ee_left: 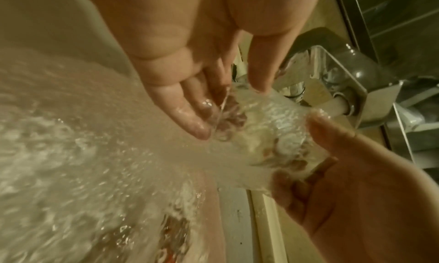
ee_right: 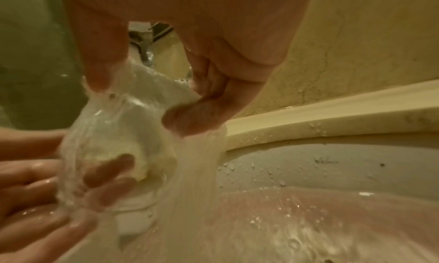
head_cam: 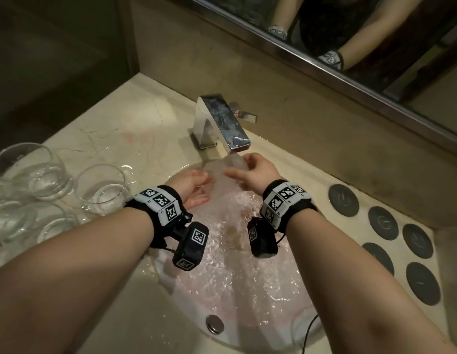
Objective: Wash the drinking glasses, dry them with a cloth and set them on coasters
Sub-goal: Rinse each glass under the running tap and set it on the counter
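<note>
A clear drinking glass point(head_cam: 223, 172) is held tilted under the running faucet point(head_cam: 222, 123), over the basin. My right hand point(head_cam: 251, 171) grips it, thumb on one side and curled fingers point(ee_right: 197, 115) on the other. Water pours over the glass point(ee_right: 114, 131) and down into the sink. My left hand point(head_cam: 195, 186) is at the glass's open end with its fingers point(ee_left: 190, 120) straight and wet, touching the glass point(ee_left: 266, 128); some fingertips show through the glass wall. Several dark round coasters point(head_cam: 343, 200) lie on the counter at the right.
Several more clear glasses point(head_cam: 30, 169) stand on the wet marble counter point(head_cam: 135, 123) at the left, one point(head_cam: 102, 187) near the basin rim point(head_cam: 248, 347). A drain stopper point(head_cam: 215, 323) sits at the near side. A mirror point(head_cam: 350, 47) runs along the back wall.
</note>
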The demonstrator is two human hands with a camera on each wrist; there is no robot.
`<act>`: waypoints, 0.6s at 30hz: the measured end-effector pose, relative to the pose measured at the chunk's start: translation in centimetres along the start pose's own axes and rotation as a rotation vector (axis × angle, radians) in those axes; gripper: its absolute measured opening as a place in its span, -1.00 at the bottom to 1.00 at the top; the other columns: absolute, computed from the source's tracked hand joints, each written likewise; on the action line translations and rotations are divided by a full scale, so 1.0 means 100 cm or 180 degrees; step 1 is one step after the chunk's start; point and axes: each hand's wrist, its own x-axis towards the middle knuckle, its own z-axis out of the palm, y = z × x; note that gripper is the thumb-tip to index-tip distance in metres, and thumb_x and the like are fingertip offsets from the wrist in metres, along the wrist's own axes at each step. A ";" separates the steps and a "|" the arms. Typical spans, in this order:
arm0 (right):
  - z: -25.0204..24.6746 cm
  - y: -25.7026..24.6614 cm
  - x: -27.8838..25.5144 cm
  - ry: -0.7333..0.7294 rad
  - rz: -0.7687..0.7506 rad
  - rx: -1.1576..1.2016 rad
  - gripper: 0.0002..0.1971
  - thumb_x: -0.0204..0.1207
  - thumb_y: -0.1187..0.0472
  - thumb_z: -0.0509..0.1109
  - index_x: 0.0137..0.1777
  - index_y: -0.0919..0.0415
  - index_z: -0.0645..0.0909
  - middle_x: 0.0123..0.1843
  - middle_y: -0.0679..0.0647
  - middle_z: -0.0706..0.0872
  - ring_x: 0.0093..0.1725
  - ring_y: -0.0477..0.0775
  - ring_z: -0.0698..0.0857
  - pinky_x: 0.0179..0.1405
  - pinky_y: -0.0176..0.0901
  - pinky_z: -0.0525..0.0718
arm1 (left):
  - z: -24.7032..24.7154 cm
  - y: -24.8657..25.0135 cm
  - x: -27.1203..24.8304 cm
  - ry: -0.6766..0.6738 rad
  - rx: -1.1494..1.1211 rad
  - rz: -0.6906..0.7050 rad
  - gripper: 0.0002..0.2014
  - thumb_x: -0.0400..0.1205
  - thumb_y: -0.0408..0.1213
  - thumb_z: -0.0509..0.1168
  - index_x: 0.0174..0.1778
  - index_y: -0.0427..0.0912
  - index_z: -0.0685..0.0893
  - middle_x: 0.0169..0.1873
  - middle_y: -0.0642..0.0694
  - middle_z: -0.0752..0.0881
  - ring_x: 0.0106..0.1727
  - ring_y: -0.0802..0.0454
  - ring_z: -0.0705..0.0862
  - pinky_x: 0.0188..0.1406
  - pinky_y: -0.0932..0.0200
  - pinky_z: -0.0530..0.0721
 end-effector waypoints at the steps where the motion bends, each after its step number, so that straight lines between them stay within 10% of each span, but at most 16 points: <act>1: -0.001 0.001 0.000 -0.0009 0.0137 0.0205 -0.28 0.29 -0.11 0.58 0.35 0.24 0.44 0.12 0.11 0.69 -0.20 0.05 0.76 -0.11 -0.06 0.77 | -0.001 0.001 -0.001 -0.0117 -0.0008 0.0047 -0.77 0.66 -0.32 0.24 0.24 -0.14 0.56 -0.01 -0.08 0.72 0.04 0.03 0.69 -0.03 0.05 0.71; 5: -0.002 0.003 0.001 -0.0112 0.0553 0.0971 -0.45 0.49 -0.07 0.43 0.30 0.34 0.48 -0.09 0.17 0.70 -0.33 0.04 0.70 -0.27 -0.18 0.74 | 0.000 0.007 -0.007 -0.0411 0.0340 0.0282 -0.79 0.59 -0.40 0.31 0.06 -0.01 0.61 -0.03 -0.02 0.75 0.00 0.09 0.73 -0.04 0.11 0.76; 11: 0.000 0.012 -0.009 -0.0692 0.0770 0.1229 -0.57 0.67 -0.04 0.15 0.44 0.19 0.42 0.15 0.18 0.66 -0.17 0.04 0.73 -0.18 -0.17 0.71 | 0.013 0.012 -0.009 -0.0300 0.0936 0.0875 -0.88 0.63 -0.46 0.24 -0.11 -0.14 0.56 -0.13 -0.08 0.69 -0.12 0.09 0.67 -0.12 0.24 0.71; 18: -0.029 0.001 -0.003 -0.0124 0.0363 0.0132 -0.65 0.69 0.15 0.16 0.41 0.25 0.45 0.20 0.16 0.66 -0.04 0.07 0.68 0.06 0.01 0.68 | 0.019 0.015 -0.008 -0.0354 0.3964 0.1787 -0.90 0.62 -0.27 0.29 -0.03 -0.05 0.71 -0.11 0.10 0.68 -0.05 0.14 0.61 0.05 0.21 0.49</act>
